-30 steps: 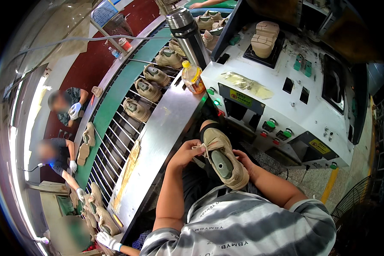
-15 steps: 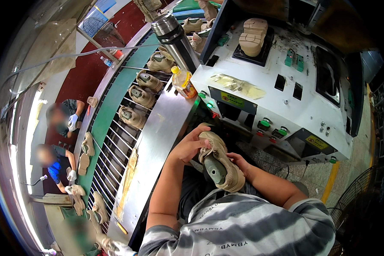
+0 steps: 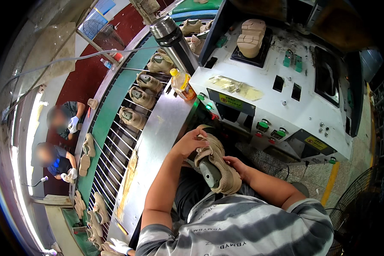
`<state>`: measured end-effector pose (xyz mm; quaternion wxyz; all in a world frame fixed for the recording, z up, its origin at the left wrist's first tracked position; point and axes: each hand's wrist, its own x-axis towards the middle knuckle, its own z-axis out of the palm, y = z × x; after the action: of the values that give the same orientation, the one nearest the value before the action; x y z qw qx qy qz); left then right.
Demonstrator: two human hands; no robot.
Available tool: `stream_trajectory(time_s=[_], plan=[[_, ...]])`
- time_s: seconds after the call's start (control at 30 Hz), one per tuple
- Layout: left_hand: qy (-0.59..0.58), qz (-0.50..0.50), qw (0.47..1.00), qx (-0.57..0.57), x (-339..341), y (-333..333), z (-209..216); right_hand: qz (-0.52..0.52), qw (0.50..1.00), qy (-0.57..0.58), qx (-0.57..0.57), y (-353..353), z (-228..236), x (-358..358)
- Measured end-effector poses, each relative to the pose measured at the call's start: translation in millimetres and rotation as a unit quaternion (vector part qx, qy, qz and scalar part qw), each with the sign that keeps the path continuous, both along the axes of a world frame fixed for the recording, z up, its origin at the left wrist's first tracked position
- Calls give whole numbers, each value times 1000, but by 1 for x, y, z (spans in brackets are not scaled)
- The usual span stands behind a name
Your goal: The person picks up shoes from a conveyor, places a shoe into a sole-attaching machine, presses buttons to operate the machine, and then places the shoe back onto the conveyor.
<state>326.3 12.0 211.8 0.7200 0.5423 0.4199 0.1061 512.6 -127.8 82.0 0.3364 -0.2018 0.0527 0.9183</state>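
A beige sneaker (image 3: 228, 176) with a green shoe last (image 3: 208, 172) inside sits over my lap, its toe pointing away from me. My left hand (image 3: 190, 144) is closed over the sneaker's front left part, fingers bent around the upper near the toe. On the other side, my right hand (image 3: 239, 166) grips the sneaker's right edge; part of its fingers is hidden behind the shoe. The heel rests close to my striped shirt.
Ahead stands a white machine (image 3: 260, 91) with green and red buttons and an upturned shoe (image 3: 251, 40) on its top. Left are a steel ledge (image 3: 158, 128), a juice bottle (image 3: 183, 84), a thermos (image 3: 175, 45) and a roller conveyor (image 3: 109, 158) with several sneakers. Co-workers handle shoes beyond; a fan (image 3: 358, 205) is right.
The sneaker has shifted slightly left in my hands, and my left fingers have bent more over its front. Across the conveyor, a co-worker's gloved hands have drawn back from the belt.
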Motion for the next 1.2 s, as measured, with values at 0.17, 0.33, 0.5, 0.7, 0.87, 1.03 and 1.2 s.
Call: stream_trajectory(time_s=[0.17,0.33,0.5,0.7,0.87,1.03,1.2], plan=[[-82,63,992,-75,-28,4,-44,-23,995,96,-19,0,8,11],[-14,316,945,88,-27,-44,-63,-32,992,121,-21,-2,36,16],[-133,278,950,-50,-16,-141,-36,-86,996,6,35,-9,23,13],[-140,264,954,-31,-3,-157,9,-110,958,-158,211,-14,66,-1],[-267,241,933,-12,19,-157,80,-166,925,-70,336,-11,118,30],[-293,82,951,-48,56,-134,63,-247,918,164,263,-26,112,65],[-287,-78,949,105,122,-123,51,-378,879,91,276,-52,150,143]])
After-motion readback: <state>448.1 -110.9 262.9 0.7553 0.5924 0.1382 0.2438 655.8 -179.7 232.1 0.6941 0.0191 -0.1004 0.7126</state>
